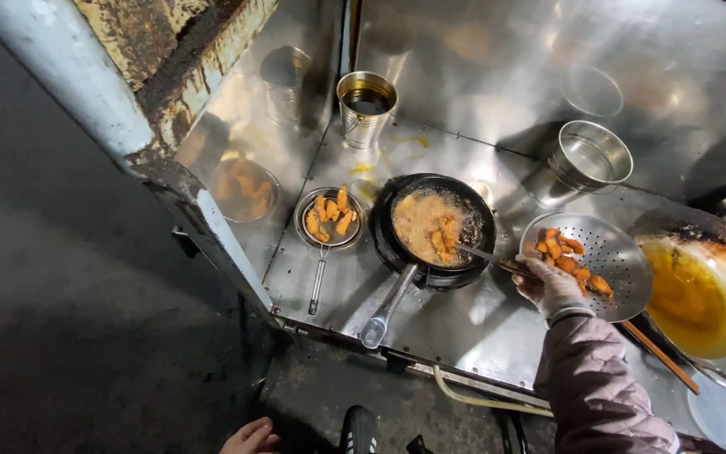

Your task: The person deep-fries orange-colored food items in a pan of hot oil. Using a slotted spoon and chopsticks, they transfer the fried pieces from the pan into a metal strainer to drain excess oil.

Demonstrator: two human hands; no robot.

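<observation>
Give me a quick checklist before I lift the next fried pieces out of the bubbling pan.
1. Right hand has a grip on the utensil reaching into the frying pan: ok.
2. Fried pieces golden brown in the oil: ok.
3. Perforated skimmer has bare room for more: ok.
4. Small strainer of fried pieces sits apart from the pan: ok.
5. Left hand low, away from the oil: ok.
6. Utensil tip type: cannot tell.
</observation>
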